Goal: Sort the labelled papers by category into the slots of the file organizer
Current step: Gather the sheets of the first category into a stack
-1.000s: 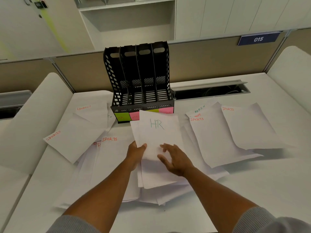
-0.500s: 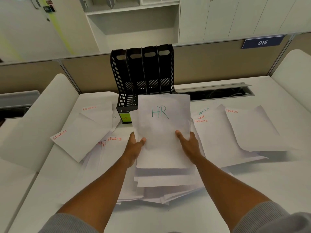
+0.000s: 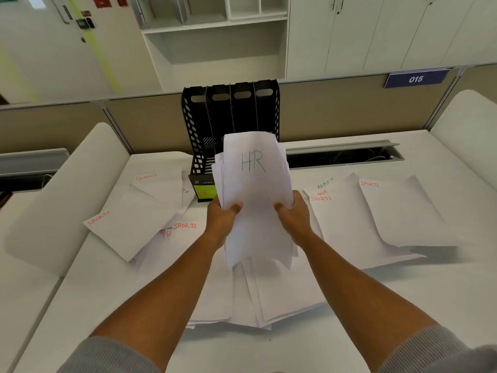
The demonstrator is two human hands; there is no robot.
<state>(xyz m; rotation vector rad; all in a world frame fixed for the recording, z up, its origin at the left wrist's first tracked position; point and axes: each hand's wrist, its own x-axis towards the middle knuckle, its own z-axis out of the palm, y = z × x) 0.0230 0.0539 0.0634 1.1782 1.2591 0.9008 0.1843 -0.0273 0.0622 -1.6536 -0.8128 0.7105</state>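
A stack of white papers (image 3: 255, 195) with "HR" in green on the top sheet is lifted off the desk, tilted up in front of the black file organizer (image 3: 231, 114). My left hand (image 3: 222, 215) grips its left edge and my right hand (image 3: 291, 214) grips its right edge, thumbs on top. The organizer has several upright slots; a yellow-green label (image 3: 205, 192) shows at its front left, the other labels are hidden behind the stack. More loose sheets (image 3: 269, 297) lie on the desk under my arms.
Sheets marked SPORTS (image 3: 126, 227) and FINANCE (image 3: 158, 184) lie left of the organizer. Sheets marked ADMIN and SPORTS (image 3: 347, 219) and another SPORTS sheet (image 3: 400, 211) lie right. An open cable slot (image 3: 344, 154) runs behind them. A beige partition (image 3: 349, 109) backs the desk.
The HR stack rose from the pile and tilted up in front of the organizer. My right hand went from lying on the pile to gripping the right edge.
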